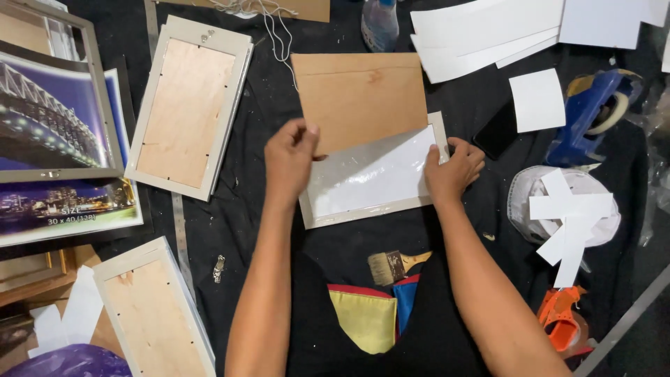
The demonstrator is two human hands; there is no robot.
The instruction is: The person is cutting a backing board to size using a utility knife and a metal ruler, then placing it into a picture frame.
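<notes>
The frame [370,178] lies face down at the middle of the surface [244,216], and everything else is placed from it. A backing board [359,98] rests tilted on its far half. The left hand [289,157] holds the board's near left corner; the right hand [452,169] rests on the frame's right edge. Just near of the frame lies a brush [394,265]. Left of it lies a second frame [187,106], back up, and farther left a framed picture [52,119]. Beyond the frame stands a bottle [380,22]. Right of it lie a card square [536,99], a tape dispenser [593,115] and a bowl of paper strips [565,209].
</notes>
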